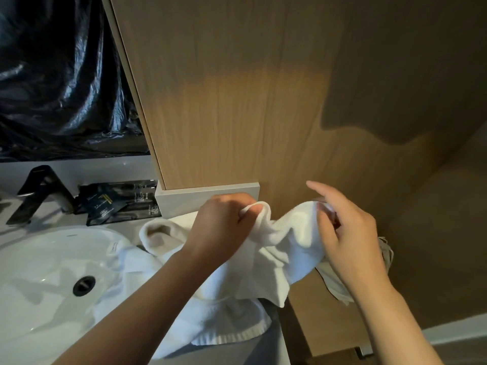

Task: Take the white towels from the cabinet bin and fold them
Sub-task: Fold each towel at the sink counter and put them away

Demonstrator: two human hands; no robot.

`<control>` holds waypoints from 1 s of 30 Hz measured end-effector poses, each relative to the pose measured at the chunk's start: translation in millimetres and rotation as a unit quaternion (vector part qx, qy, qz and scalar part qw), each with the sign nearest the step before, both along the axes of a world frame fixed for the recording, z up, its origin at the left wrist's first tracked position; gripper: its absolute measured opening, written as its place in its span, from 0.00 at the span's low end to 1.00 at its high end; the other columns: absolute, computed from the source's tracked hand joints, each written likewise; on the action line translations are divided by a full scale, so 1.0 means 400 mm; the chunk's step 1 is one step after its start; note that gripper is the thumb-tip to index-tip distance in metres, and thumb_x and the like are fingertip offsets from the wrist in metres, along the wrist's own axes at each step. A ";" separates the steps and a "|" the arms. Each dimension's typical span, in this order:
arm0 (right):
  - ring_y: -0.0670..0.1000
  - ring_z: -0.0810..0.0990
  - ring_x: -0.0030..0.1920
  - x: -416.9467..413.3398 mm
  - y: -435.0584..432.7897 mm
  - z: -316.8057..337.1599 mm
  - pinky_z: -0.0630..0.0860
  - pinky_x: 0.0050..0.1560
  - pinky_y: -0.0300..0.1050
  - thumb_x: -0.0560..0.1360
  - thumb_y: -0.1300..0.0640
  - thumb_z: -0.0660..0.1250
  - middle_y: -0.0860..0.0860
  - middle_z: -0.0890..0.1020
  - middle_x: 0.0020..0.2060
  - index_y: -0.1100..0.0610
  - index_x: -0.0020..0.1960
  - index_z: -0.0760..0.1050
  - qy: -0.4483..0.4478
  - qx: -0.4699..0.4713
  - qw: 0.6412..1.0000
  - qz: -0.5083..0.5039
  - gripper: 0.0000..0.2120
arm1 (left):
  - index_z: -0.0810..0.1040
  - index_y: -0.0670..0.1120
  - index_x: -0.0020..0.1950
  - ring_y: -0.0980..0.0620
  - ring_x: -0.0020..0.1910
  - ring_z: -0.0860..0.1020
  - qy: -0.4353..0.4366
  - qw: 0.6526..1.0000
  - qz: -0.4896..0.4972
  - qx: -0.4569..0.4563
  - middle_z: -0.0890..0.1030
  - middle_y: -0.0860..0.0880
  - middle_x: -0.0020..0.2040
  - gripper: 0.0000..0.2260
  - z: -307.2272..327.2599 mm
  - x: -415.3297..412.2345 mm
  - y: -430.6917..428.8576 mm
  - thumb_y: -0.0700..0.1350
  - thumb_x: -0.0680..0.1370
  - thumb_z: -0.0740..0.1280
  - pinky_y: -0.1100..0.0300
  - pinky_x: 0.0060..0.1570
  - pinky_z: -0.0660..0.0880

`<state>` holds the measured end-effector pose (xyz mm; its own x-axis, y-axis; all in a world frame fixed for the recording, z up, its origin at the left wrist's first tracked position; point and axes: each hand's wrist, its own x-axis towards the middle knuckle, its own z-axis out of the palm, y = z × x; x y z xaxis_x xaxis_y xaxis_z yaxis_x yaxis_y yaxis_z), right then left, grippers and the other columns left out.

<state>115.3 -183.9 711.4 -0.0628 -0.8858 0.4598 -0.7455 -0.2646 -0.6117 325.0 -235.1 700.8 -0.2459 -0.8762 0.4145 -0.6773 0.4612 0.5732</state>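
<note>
I hold a white towel (290,233) up in front of the wooden cabinet wall (250,114). My left hand (224,222) is clenched on the towel's upper edge. My right hand (347,233) pinches the same edge farther right, index finger stretched out. The towel sags between the hands and hangs down. More white towel cloth (163,238) lies crumpled on the counter beside the sink and drapes over the counter's front edge (232,330). Another piece of white cloth (340,288) shows behind my right wrist. No cabinet bin is in view.
A white basin (47,272) with a dark drain fills the lower left. A black faucet (39,191) stands behind it, with dark sachets (118,204) beside it. A black plastic sheet (60,75) hangs at the upper left. A wooden ledge (329,320) lies below the right hand.
</note>
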 end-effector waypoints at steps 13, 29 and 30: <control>0.51 0.80 0.40 -0.079 -0.050 -0.082 0.72 0.43 0.41 0.78 0.64 0.63 0.53 0.84 0.43 0.58 0.57 0.80 -0.032 0.009 0.985 -0.169 0.11 | 0.74 0.43 0.31 0.53 0.30 0.67 0.009 0.989 0.034 0.143 0.71 0.48 0.28 0.18 -0.063 0.053 -0.026 0.54 0.74 0.67 0.58 0.32 0.64; 0.45 0.77 0.36 0.065 -0.037 -0.065 0.70 0.35 0.36 0.78 0.56 0.67 0.45 0.78 0.32 0.50 0.41 0.77 -0.040 0.093 0.991 0.088 0.07 | 0.77 0.53 0.37 0.59 0.34 0.74 0.043 0.991 -0.092 0.085 0.76 0.58 0.32 0.10 0.008 0.032 0.042 0.46 0.79 0.66 0.67 0.35 0.67; 0.44 0.77 0.36 0.054 -0.040 -0.061 0.70 0.35 0.34 0.78 0.57 0.67 0.45 0.79 0.32 0.51 0.41 0.78 -0.047 0.082 0.993 0.073 0.07 | 0.79 0.49 0.39 0.57 0.35 0.73 0.038 0.989 -0.094 0.106 0.77 0.55 0.33 0.09 0.004 0.048 0.044 0.46 0.79 0.66 0.67 0.36 0.67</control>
